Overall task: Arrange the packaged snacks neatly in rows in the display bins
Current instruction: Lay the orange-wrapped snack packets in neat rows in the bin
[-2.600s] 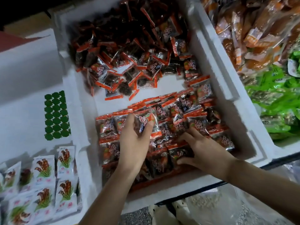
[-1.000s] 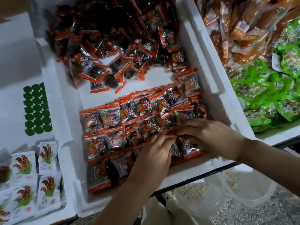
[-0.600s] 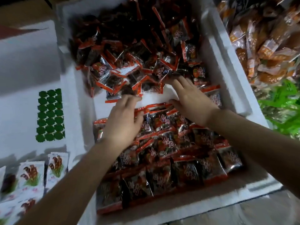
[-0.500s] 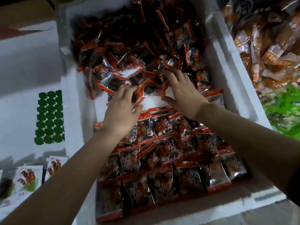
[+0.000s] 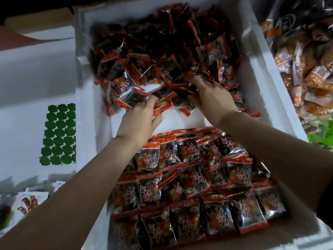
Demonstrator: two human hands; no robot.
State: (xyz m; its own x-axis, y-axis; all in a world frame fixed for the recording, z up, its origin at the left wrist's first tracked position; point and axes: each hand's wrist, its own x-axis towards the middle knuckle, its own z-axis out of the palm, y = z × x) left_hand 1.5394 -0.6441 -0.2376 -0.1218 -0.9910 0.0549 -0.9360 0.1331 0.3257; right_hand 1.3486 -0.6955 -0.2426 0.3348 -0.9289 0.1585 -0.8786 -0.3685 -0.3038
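Both hands have left the near rows, where they lay a second ago, and reached to the far heap. Head view, sole view. Item: white foam bin, holding all the task's dark, orange-edged snack packets. Item: loose heap, filling the far half, packets lying every way. Item: arranged rows, near half, overlapping, labels up. Item: bare bin floor, a strip between heap and rows. Left hand: at the heap's near edge, fingers curled, thumb and fingers pinching an orange-edged packet whose long axis slants left to right. Right hand: just right of the left and slightly farther, fingers spread over the heap edge; whether its thumb has caught a packet cannot be told. Governing relation: the bare strip lies directly near of both hands, so packets probably come straight back toward the person to open a new row; the left hand is nearer it. Adjacent: green dot sheet left; white packets near left; orange packets right.
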